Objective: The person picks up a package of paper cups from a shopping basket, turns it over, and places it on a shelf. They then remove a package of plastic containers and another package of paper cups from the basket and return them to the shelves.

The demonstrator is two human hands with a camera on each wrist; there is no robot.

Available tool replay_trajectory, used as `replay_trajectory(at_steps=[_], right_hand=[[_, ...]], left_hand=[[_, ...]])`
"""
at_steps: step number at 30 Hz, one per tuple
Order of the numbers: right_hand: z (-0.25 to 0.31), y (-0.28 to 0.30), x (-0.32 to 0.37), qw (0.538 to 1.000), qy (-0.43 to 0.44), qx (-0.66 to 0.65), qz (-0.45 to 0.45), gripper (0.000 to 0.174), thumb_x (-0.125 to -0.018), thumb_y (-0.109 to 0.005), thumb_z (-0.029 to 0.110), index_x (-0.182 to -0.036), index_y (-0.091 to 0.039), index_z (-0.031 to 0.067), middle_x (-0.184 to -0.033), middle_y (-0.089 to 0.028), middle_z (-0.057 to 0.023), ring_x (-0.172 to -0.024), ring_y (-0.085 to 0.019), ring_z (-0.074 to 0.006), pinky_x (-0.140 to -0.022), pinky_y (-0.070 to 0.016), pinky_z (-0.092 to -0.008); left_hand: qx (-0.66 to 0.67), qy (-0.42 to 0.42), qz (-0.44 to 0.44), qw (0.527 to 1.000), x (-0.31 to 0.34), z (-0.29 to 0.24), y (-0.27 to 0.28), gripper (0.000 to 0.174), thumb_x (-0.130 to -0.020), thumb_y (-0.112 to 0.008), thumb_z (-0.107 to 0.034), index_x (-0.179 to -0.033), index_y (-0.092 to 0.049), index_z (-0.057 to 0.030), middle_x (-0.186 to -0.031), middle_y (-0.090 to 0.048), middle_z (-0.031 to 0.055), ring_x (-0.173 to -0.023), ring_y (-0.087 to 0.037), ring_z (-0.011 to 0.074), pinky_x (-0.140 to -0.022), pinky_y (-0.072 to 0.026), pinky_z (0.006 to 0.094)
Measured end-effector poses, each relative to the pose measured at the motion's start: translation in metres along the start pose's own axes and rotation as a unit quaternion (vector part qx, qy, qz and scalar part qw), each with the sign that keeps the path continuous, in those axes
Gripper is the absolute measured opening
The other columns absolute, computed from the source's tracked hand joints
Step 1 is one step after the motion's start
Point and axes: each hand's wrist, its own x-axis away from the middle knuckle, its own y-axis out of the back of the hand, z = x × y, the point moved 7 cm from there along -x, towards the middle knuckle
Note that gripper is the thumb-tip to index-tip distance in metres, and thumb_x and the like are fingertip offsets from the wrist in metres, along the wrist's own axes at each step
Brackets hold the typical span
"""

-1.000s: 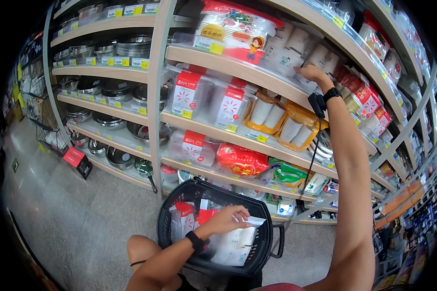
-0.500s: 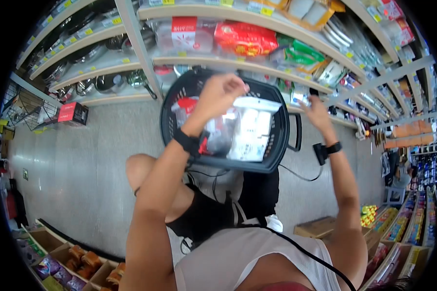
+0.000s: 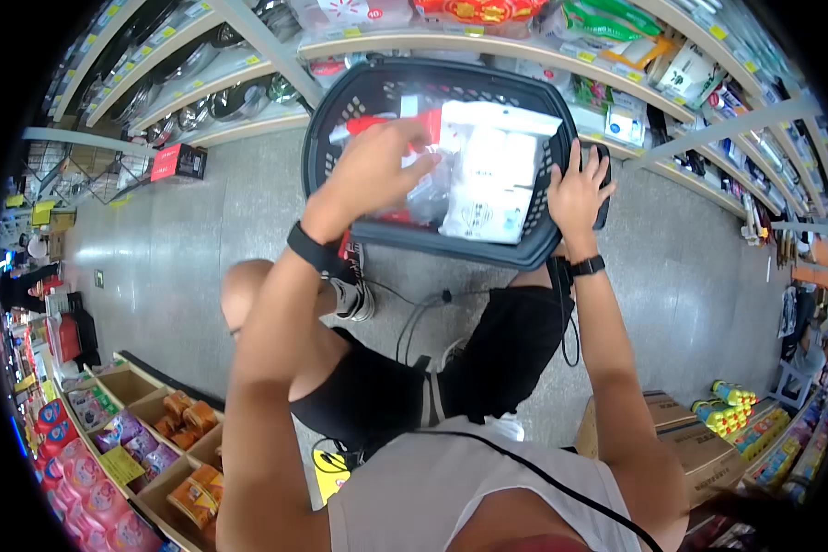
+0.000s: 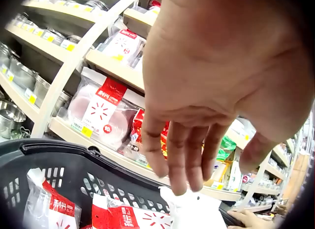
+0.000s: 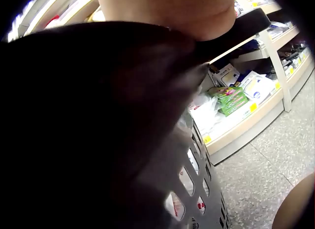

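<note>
Now my right hand (image 3: pixel 577 201) is arriving on the basket's (image 3: pixel 432 243) right end, fingers spread; my left hand (image 3: pixel 373 175), loose-fingered, is hovering over its packets (image 3: pixel 492 175), so both hands, apart, are attending to it.

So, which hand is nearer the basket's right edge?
Right: the right hand is at that edge; the left hand is over the basket, toward its left side.

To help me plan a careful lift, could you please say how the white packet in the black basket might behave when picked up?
The white packet may be slippery, since its wrapping looks like glossy plastic. Its thin, flat top flap would probably bend if pinched, while the fuller-looking body below may stay somewhat firmer.
</note>
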Motion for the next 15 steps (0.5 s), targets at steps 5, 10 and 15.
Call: replay_trajectory(at_steps=[5,10,15], right_hand=[[-0.001,0.006,0.000,1.000,-0.018,-0.006,0.006,0.060,-0.097,-0.057,0.031,-0.151,-0.044,0.0098,-0.152,-0.040,-0.0254,-0.143,-0.031,-0.0488,-0.110,-0.0208,-0.0735],[-0.003,0.004,0.005,0.999,-0.035,0.001,0.025,0.058,-0.097,-0.057,0.031,-0.150,-0.045,0.0101,-0.154,-0.040,-0.0239,-0.146,-0.029,-0.0465,-0.113,-0.0178,-0.0712],[-0.014,0.007,0.003,0.990,-0.059,-0.124,-0.016,0.056,-0.091,-0.066,0.037,-0.138,-0.060,0.0068,-0.139,-0.058,-0.0217,-0.144,-0.035,-0.0432,-0.115,-0.0203,-0.0674]], left_hand=[[-0.016,0.034,0.072,0.997,0.005,0.057,-0.043,0.036,-0.090,-0.070,-0.029,-0.109,-0.065,0.0016,-0.098,-0.071,0.0183,-0.089,-0.068,0.0334,-0.079,-0.0533,0.0405],[-0.173,0.042,0.169,0.969,0.037,0.070,-0.086,0.048,-0.090,-0.069,-0.034,-0.120,-0.062,0.0020,-0.107,-0.069,0.0238,-0.103,-0.066,0.0403,-0.090,-0.0511,0.0451],[-0.055,0.080,0.258,0.961,0.041,0.067,-0.081,0.053,-0.089,-0.070,-0.031,-0.128,-0.058,0.0021,-0.116,-0.066,0.0258,-0.110,-0.062,0.0411,-0.094,-0.0496,0.0458]])
